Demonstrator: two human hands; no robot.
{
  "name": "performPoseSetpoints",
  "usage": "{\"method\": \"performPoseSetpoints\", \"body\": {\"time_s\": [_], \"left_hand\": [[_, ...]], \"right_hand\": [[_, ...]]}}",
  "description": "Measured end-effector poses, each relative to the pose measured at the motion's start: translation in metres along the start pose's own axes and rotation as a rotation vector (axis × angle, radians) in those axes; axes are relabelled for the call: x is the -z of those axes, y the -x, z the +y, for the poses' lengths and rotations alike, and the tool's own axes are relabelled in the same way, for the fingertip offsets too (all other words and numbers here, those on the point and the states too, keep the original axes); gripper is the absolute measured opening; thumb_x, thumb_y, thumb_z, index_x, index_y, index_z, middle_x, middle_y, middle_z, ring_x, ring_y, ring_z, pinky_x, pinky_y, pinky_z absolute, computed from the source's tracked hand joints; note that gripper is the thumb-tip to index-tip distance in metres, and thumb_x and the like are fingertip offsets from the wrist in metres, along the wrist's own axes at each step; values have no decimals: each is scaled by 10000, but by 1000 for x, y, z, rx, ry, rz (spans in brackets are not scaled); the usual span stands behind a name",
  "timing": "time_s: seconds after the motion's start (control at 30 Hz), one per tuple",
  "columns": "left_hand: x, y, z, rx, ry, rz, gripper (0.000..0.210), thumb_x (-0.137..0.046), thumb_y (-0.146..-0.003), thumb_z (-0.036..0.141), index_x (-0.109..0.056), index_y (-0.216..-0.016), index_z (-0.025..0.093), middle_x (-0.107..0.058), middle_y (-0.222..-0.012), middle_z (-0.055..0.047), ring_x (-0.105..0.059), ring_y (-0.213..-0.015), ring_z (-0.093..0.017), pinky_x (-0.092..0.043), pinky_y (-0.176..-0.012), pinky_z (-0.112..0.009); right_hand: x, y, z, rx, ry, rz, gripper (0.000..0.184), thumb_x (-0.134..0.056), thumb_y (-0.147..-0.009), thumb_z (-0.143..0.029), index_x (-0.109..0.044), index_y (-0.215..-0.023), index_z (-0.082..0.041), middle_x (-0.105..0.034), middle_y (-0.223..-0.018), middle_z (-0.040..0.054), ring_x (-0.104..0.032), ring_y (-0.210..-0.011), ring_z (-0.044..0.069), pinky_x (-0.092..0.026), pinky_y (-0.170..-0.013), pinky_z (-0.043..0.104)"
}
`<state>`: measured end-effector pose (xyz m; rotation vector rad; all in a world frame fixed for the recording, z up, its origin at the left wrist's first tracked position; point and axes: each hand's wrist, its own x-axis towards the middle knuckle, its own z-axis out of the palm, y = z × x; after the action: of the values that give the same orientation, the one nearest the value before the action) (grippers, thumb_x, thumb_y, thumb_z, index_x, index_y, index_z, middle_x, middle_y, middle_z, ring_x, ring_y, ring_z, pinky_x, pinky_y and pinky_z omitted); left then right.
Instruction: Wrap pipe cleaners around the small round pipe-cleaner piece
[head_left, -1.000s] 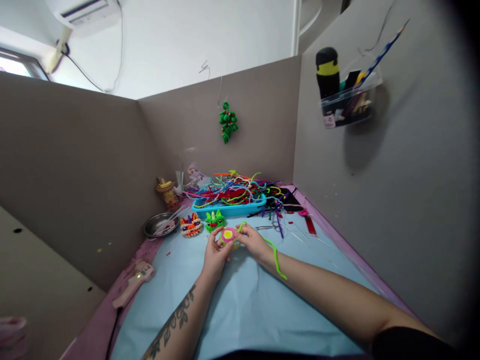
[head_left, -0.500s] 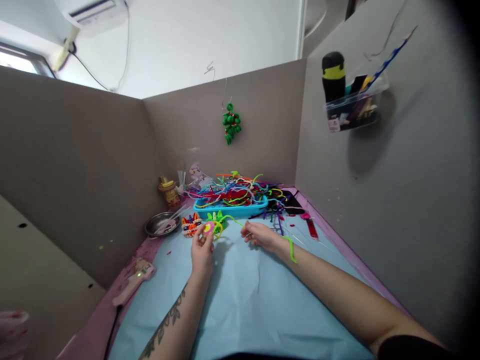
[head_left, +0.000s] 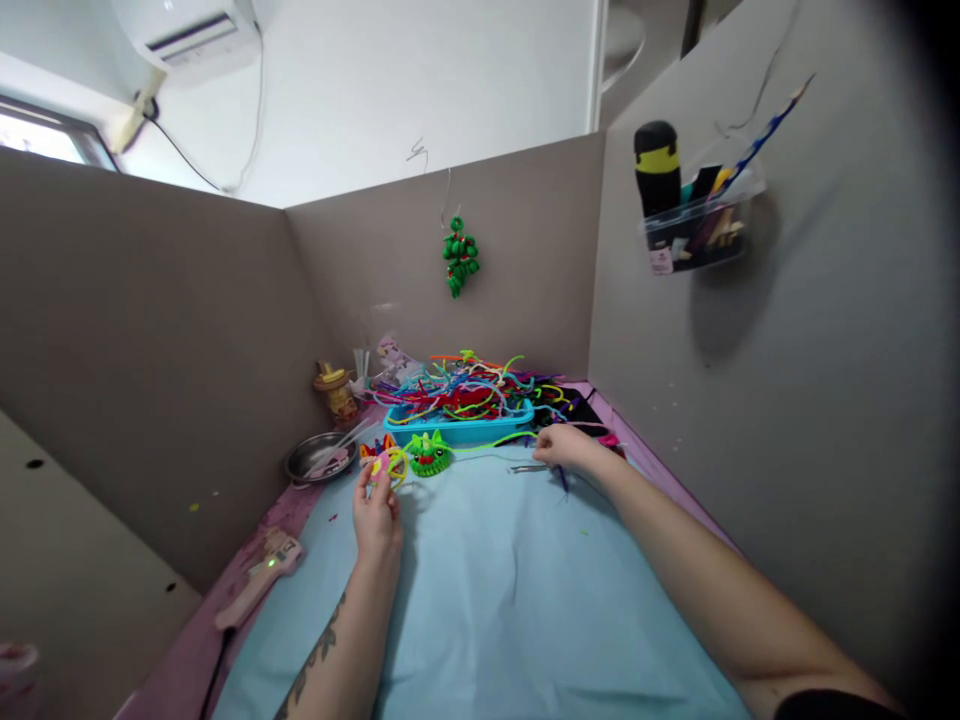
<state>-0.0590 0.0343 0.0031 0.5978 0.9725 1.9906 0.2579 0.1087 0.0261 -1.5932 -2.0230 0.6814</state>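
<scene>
Nearest on the left edge of the worktop (head_left: pixel 480 620), a pink glue gun (head_left: pixel 259 578) is seen lying apart from the work. Further in, the left hand (head_left: pixel 377 520) is closed in a pinch on a small pink and yellow pipe-cleaner disc (head_left: pixel 384 466), which is held just above the blue sheet toward the far left. A lime-green pipe cleaner (head_left: pixel 495 441) is strung from the disc across to the right hand (head_left: pixel 564 447), whose fingers are closed on its far end beside a thin metal tool (head_left: pixel 529 468). The piece is judged light, fuzzy and easily bent, its wire core keeping any shape given; it is best gripped at the rim of the coil. Behind stand a green figure (head_left: pixel 429 455), a metal dish (head_left: pixel 315 458) and the blue tray (head_left: pixel 459 428) by the far edge.
</scene>
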Motion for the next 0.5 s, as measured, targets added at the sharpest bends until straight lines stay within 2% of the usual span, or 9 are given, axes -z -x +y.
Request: {"method": "performPoseSetpoints", "body": {"time_s": [0.1,0.17,0.23,0.27,0.37,0.43,0.5], "left_hand": [[-1,1,0,11,8,-26,585,-781,-548,264,-530,-1073,201,-518,-573,67,-316,-345,7,-197,-338,-122],[-2,2,0,19,10,-54,573,-781,-549,252,-535,-1064,206,-529,-585,65,-320,-347,7,-201,-338,-122],[-4,4,0,25,17,-68,566,-783,-546,238,-540,-1057,212,-536,-601,65,-324,-348,8,-205,-336,-122],[-5,5,1,26,23,-70,564,-785,-542,230,-544,-1051,212,-536,-604,66,-325,-346,8,-207,-333,-122],[-6,6,4,30,48,-66,554,-786,-530,196,-556,-1033,211,-538,-622,70,-322,-340,12,-209,-321,-121],[-5,6,6,51,57,-65,534,-778,-537,175,-560,-1023,214,-538,-627,74,-318,-338,14,-215,-318,-119],[-5,6,6,71,63,-69,504,-765,-556,163,-562,-1014,217,-548,-647,71,-316,-340,16,-216,-318,-115]], "right_hand": [[3,-2,-1,87,67,173,87,-642,-638,-267,-631,-633,-181,-628,-614,30,-532,-559,140,-312,-518,233],[-1,0,-11,103,117,211,183,-619,-674,-324,-649,-803,-198,-652,-713,43,-565,-632,163,-337,-546,238],[-7,5,-22,71,212,131,379,-649,-647,-393,-621,-984,-223,-665,-827,62,-594,-720,203,-368,-581,254],[-11,7,-26,46,276,68,429,-660,-631,-430,-616,-1006,-226,-665,-881,75,-601,-779,226,-382,-602,263],[-19,11,-33,-64,442,-35,317,-637,-668,-392,-653,-905,-182,-660,-934,125,-606,-865,263,-407,-645,283],[-20,11,-33,-105,466,-25,220,-589,-714,-314,-664,-843,-152,-662,-914,149,-610,-856,260,-406,-644,281],[-17,10,-33,-99,456,1,204,-533,-752,-290,-663,-834,-156,-665,-906,135,-607,-845,235,-398,-635,264]]}}
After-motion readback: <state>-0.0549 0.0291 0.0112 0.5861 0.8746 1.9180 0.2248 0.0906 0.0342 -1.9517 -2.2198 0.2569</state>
